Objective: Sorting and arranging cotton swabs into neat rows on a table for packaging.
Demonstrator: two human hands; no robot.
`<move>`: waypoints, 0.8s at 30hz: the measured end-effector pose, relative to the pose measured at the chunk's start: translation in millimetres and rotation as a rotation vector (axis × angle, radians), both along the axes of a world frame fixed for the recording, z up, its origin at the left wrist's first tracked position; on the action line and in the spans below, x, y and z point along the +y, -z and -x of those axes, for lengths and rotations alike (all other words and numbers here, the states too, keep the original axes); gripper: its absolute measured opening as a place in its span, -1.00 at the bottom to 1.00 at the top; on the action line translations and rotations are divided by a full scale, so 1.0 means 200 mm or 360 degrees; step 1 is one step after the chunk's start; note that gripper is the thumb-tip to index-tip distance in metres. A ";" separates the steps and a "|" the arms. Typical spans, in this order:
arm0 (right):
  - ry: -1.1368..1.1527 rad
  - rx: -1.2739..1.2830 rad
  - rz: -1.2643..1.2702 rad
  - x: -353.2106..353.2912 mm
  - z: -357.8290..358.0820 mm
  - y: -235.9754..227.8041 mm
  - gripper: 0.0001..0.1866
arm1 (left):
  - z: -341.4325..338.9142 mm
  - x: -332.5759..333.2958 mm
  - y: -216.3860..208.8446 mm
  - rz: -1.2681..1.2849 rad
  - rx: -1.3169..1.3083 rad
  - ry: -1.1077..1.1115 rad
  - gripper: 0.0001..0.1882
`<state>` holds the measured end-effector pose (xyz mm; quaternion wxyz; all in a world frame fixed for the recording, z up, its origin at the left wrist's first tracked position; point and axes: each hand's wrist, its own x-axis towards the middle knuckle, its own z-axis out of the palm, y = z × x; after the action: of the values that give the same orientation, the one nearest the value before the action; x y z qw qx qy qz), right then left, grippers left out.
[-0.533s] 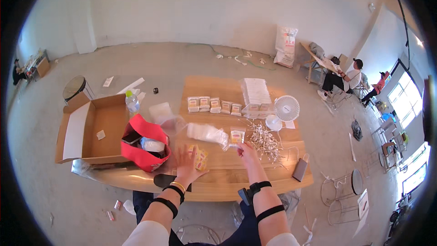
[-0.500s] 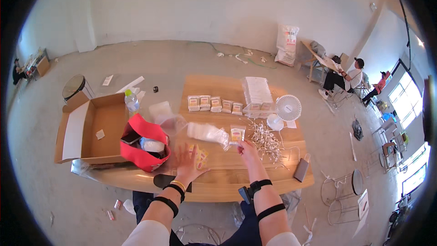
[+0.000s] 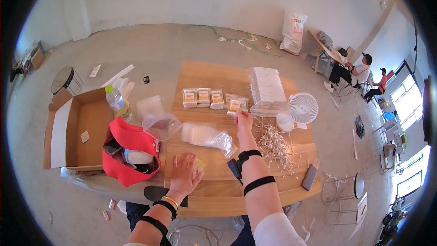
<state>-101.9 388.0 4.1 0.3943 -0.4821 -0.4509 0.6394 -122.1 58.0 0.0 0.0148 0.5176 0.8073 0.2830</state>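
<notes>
My right hand (image 3: pixel 244 122) pinches a small clear packet of cotton swabs (image 3: pixel 234 106) with a yellow label at the right end of a row of similar cotton swab packets (image 3: pixel 203 96). My left hand (image 3: pixel 184 172) lies flat on the table with its fingers stretched out, partly covering some small yellow cards (image 3: pixel 200 164). Between the hands and the row is a stack of clear plastic bags (image 3: pixel 202 135). Loose cotton swabs (image 3: pixel 274 148) lie in a heap to the right of my right forearm.
A clear plastic bin (image 3: pixel 267 92) and white fan (image 3: pixel 303 108) stand at the table's (image 3: pixel 227 200) far right, a grey power bank (image 3: pixel 309 176) nearer. On the left are a red bag (image 3: pixel 119 173), a bottle (image 3: pixel 117 101) and an open cardboard box (image 3: pixel 91 123). Other people sit far right.
My right hand has carried the cotton swab packet away from me to the row's right end. My left hand has flattened beside the yellow cards, covering part of them. The view has shifted.
</notes>
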 end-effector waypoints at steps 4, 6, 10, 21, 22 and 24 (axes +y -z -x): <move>-0.0045 0.0079 -0.0166 0.07 0.07 0.06 -0.71 | 0.00 0.00 -0.02 0.0074 0.0019 -0.0005 -0.28; -0.0088 0.0127 -0.0282 0.09 0.03 0.07 -0.71 | 0.00 0.02 -0.03 0.0091 -0.0031 0.0017 -0.28; -0.0079 -0.0259 -0.0766 -0.05 -0.22 0.11 -0.78 | 0.00 0.01 0.01 0.0075 0.0000 0.0015 -0.27; -0.0620 -0.0809 -0.0377 -0.63 -0.66 0.04 -0.75 | 0.01 -0.01 0.09 -0.0043 0.0025 -0.0077 -0.30; -0.0611 -0.0812 -0.0385 -0.68 -0.72 0.04 -0.75 | 0.00 -0.03 0.10 -0.0052 0.0025 -0.0070 -0.30; -0.0682 -0.0437 -0.0262 -0.73 -0.82 0.03 -0.83 | 0.01 -0.03 0.08 -0.0432 -0.0162 -0.0090 -0.34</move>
<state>62.2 241.7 -1.3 0.2231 -0.4242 -0.6423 0.5981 -124.6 52.3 -16.5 -0.0223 0.4769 0.7741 0.4158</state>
